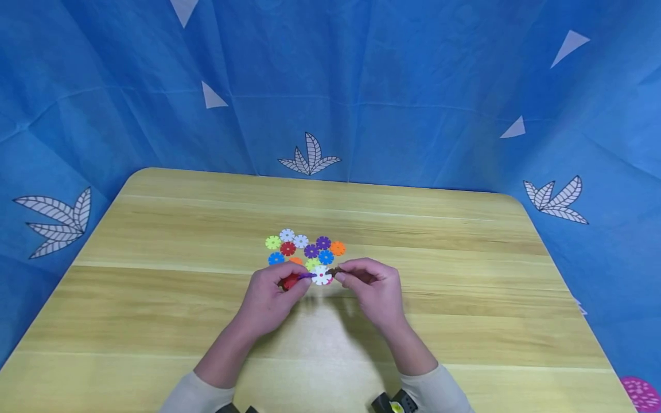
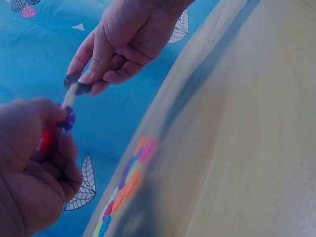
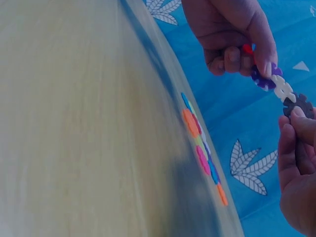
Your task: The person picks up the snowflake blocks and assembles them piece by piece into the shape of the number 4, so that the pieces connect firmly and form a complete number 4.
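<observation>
My left hand (image 1: 271, 295) pinches a purple snowflake disc (image 3: 266, 76) between thumb and finger. A red disc (image 1: 290, 281) shows beside it, partly hidden within that hand. Between the two hands a white snowflake disc (image 1: 320, 275) is slotted to the purple one. On its other side it meets a dark brown snowflake disc (image 3: 298, 104), which my right hand (image 1: 376, 289) pinches. The joined pieces are held up above the table. Fingers cover much of the purple, red and brown discs.
Just beyond the hands, loose flat snowflake discs in several colours lie in a cluster, among them a dark red disc (image 1: 288, 248) and an orange disc (image 1: 338, 248). They rest on a wood-grain table (image 1: 465, 275). A blue patterned curtain (image 1: 361, 86) hangs behind it.
</observation>
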Demonstrator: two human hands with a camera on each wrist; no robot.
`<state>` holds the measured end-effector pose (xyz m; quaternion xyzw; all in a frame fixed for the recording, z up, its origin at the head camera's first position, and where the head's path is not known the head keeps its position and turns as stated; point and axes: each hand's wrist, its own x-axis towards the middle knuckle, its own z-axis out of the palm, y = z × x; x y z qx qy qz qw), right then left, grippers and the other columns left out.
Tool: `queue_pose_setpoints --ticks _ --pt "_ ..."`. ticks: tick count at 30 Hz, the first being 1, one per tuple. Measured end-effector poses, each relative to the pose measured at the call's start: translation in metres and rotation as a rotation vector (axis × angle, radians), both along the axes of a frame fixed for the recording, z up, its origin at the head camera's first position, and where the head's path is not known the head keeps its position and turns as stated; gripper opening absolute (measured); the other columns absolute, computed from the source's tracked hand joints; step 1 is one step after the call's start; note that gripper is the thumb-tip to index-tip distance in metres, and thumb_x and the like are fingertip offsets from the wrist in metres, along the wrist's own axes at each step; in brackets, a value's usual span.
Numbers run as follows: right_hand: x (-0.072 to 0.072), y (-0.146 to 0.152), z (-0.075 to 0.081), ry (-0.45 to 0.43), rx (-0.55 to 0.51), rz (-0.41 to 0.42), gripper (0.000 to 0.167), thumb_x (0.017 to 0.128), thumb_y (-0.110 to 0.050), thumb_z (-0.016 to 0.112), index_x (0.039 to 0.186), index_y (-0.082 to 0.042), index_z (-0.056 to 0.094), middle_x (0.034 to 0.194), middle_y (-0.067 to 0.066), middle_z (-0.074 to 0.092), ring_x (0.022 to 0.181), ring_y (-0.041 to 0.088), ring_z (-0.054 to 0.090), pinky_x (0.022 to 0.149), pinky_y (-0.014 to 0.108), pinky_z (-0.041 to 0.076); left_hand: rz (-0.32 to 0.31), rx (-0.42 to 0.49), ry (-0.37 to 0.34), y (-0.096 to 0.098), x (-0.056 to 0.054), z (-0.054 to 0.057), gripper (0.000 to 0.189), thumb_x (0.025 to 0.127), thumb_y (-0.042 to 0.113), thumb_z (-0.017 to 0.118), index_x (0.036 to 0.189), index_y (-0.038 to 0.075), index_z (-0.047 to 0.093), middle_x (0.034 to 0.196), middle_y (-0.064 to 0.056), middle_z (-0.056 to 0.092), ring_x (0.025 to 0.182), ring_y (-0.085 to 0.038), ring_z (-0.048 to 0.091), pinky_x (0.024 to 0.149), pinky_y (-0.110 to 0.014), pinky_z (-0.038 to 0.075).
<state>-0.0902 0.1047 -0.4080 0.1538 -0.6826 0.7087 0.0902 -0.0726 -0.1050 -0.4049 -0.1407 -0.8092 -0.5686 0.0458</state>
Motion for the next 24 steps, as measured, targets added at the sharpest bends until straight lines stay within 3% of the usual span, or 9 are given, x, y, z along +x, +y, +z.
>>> queue_pose_setpoints --ticks 6,11,17,20,24 --pt "-0.002 -0.0019 -0.0005 -0.009 -0.001 0.022 0.013 0.078 0.015 0.076 0.09 0.011 0.071 0.085 0.021 0.071 0.075 0.02 0.071 0.067 0.035 0.06 0.0 -0.022 -0.039 -0.0006 0.0014 0.0002 0.012 0.088 0.004 0.075 0.093 0.015 0.071 0.072 0.003 0.057 0.062 -0.016 0.049 0.053 -0.026 0.042" --pt "-0.002 -0.0004 -0.0013 -0.042 -0.026 0.036 0.014 0.078 0.019 0.074 0.09 0.012 0.071 0.086 0.022 0.071 0.076 0.019 0.071 0.069 0.036 0.06 -0.002 -0.069 -0.07 -0.0017 0.0027 0.004 0.027 0.083 0.01 0.081 0.106 0.017 0.067 0.071 -0.001 0.055 0.06 -0.014 0.048 0.051 -0.026 0.043" --pt "-0.002 -0.0002 -0.0033 -0.056 -0.054 0.062 0.016 0.077 0.024 0.07 0.09 0.014 0.068 0.087 0.024 0.07 0.077 0.016 0.07 0.069 0.037 0.06 0.015 -0.077 -0.054 -0.0008 0.0017 0.0034 0.04 0.08 0.018 0.087 0.115 0.016 0.067 0.096 -0.005 0.064 0.079 -0.017 0.056 0.064 -0.031 0.051" --pt "-0.0023 -0.0007 -0.0036 -0.063 -0.047 0.075 0.015 0.079 0.021 0.072 0.091 0.013 0.068 0.088 0.023 0.07 0.079 0.02 0.071 0.071 0.038 0.06 0.02 -0.055 -0.064 0.0009 0.0015 0.0029 0.04 0.08 0.021 0.087 0.115 0.016 0.067 0.099 -0.003 0.064 0.08 -0.017 0.056 0.063 -0.03 0.05" --pt "-0.002 -0.0023 -0.0037 -0.079 -0.034 0.098 0.013 0.08 0.015 0.075 0.092 0.011 0.07 0.09 0.022 0.071 0.082 0.028 0.071 0.075 0.04 0.06 -0.006 0.015 -0.085 0.0035 0.0012 0.0018 0.035 0.081 0.018 0.086 0.112 0.018 0.068 0.083 -0.006 0.06 0.066 -0.019 0.053 0.053 -0.026 0.046"
